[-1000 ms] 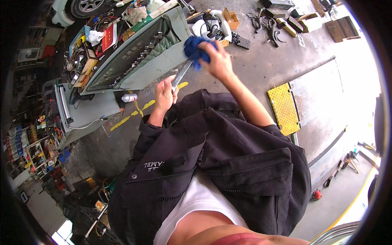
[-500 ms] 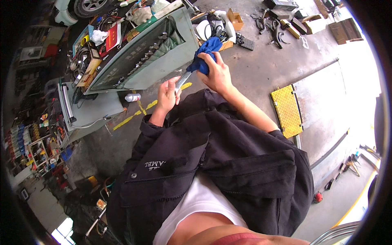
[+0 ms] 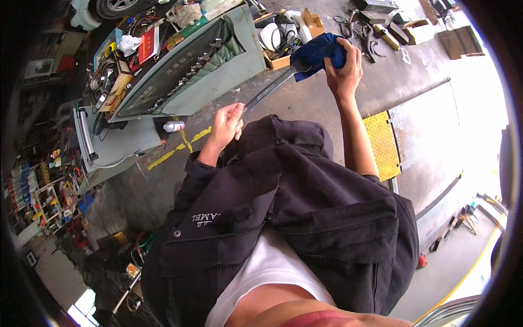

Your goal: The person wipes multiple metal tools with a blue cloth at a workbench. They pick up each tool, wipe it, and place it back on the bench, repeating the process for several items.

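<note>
My left hand (image 3: 225, 129) is closed round the near end of a long steel wrench (image 3: 271, 89), which slants up and away to the right. At its far end my right hand (image 3: 344, 71) grips a bunched blue cloth (image 3: 317, 53). The cloth covers part of the wrench's far end, so the shape of that end is hard to make out. Beyond the wrench stands a grey-green cabinet (image 3: 239, 80) with a green tool roll (image 3: 231, 49) on its face, holding a row of wrenches (image 3: 182, 82).
Tools and a red booklet (image 3: 148, 44) crowd the cabinet top. A white bottle (image 3: 174, 126) lies on the floor near yellow lines. Cardboard boxes (image 3: 312, 23) and metal parts (image 3: 370, 41) sit farther off. At right is a yellow tread plate (image 3: 383, 146).
My right hand has moved right and outward with the blue cloth, baring much more of the wrench's shaft. My left hand has stayed nearly in place, still holding the near end.
</note>
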Available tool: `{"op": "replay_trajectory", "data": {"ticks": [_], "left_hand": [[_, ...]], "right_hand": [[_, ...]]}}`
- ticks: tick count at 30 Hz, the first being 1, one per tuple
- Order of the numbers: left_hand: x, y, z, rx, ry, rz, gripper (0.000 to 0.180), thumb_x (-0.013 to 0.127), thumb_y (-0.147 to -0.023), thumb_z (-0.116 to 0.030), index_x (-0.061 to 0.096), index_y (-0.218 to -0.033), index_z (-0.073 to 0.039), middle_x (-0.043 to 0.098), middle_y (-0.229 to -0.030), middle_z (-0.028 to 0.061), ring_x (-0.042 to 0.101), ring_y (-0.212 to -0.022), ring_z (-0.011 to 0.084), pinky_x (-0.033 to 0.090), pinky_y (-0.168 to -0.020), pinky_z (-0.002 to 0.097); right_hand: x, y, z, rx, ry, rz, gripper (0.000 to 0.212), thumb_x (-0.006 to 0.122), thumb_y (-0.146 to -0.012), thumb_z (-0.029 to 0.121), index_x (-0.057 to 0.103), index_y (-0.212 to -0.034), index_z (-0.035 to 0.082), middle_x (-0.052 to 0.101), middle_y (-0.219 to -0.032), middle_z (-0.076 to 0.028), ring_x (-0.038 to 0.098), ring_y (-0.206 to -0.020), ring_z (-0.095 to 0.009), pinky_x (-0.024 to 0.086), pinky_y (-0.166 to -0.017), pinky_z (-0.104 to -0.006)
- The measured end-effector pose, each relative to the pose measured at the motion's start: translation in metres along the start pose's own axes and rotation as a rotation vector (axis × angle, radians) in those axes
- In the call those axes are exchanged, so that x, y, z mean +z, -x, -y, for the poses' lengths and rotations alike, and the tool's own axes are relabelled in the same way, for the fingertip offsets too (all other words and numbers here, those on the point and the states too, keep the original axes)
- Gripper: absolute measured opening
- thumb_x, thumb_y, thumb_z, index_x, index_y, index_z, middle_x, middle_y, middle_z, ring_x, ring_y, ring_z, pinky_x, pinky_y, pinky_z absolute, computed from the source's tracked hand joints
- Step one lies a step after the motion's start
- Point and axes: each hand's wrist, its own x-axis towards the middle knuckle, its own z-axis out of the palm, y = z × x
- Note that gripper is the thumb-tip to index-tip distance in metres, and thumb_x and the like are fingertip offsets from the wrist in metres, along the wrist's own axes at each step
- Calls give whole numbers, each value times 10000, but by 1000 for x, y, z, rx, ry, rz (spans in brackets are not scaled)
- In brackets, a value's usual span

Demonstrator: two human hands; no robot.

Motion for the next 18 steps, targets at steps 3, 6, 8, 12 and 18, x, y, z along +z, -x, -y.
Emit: {"op": "replay_trajectory", "data": {"ticks": [3,6,8,12,18], "left_hand": [[-10,4,2,-38,-18,42,466,528,-1056,-411,623,-1129,39,411,-586,-37,405,-449,63,390,-400,249],[-17,7,2,-31,-113,28,564,503,-1057,-450,599,-1208,86,417,-589,-21,407,-446,75,389,-404,249],[-19,6,9,-24,-120,-14,626,465,-1056,-499,590,-1245,85,439,-588,-14,418,-435,81,387,-409,247],[-12,2,9,-26,-116,-126,759,372,-1047,-601,563,-1319,82,492,-589,7,445,-412,94,381,-418,242],[-1,-3,8,32,-159,-100,827,315,-1036,-650,565,-1321,86,513,-575,20,469,-413,95,378,-414,241]], "right_hand": [[-2,0,-6,-34,74,-116,618,813,-694,106,592,-1262,207,606,-1185,-126,632,-1077,-364,548,-893,-468],[-11,-3,-14,-37,77,-200,589,803,-703,102,596,-1249,177,609,-1162,-139,631,-1055,-370,537,-891,-448],[-16,-3,-13,-52,21,-211,559,789,-694,94,619,-1224,153,633,-1118,-139,638,-1029,-363,536,-878,-431],[-25,2,4,-162,-217,-14,534,758,-639,65,664,-1164,98,684,-1096,-125,674,-1004,-334,539,-896,-391],[5,36,46,19,-540,395,749,749,-718,140,419,-1390,127,691,-1088,-181,710,-932,-329,554,-868,-402]]}}
